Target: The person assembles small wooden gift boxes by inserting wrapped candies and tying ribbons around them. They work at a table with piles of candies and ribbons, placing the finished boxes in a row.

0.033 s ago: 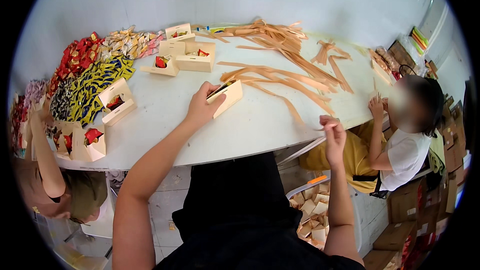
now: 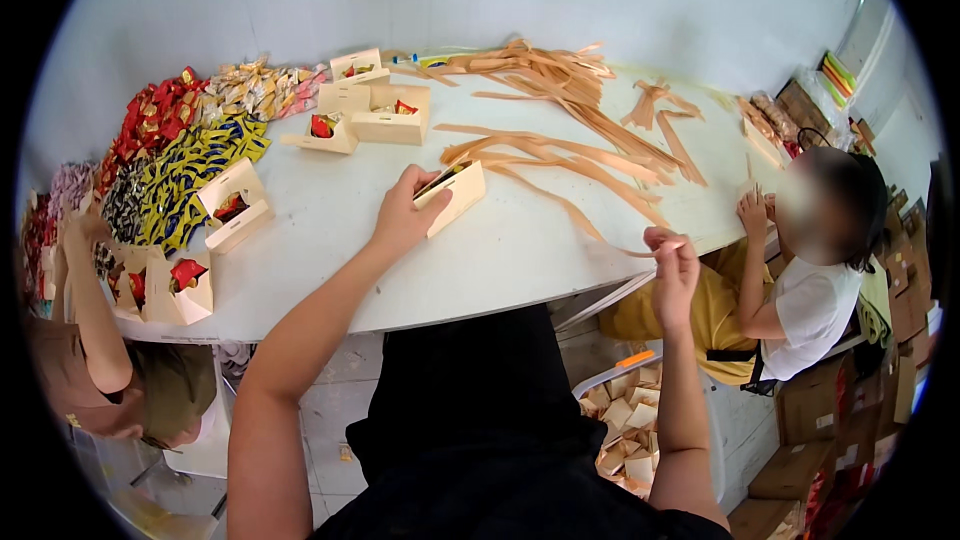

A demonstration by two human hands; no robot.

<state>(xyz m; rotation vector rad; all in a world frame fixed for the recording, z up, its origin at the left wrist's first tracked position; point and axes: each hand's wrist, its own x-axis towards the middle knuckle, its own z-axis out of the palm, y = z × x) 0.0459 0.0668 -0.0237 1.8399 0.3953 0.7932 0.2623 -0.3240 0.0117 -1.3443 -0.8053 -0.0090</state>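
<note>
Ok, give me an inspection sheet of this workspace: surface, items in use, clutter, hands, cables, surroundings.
Surface: white table, partly covered.
Items in use: cream box and tan ribbon.
Clutter: wrapped sweets heaped at left; loose ribbons piled toward the back; open boxes with sweets inside.
Hands: left hand grips the cream box; right hand pinches the tan ribbon.
Cables: nothing seen.
Surroundings: one person at right, another person at left; filled tub below the table; cardboard cartons at lower right.

Only view I can spot: a head-worn fisheye, pretty close, tipped down over the wearer's black-clothed lap (image 2: pixel 460 390) toward the smooth white tabletop (image 2: pixel 530 260), pale glossy wall (image 2: pixel 400 0) beyond.
</note>
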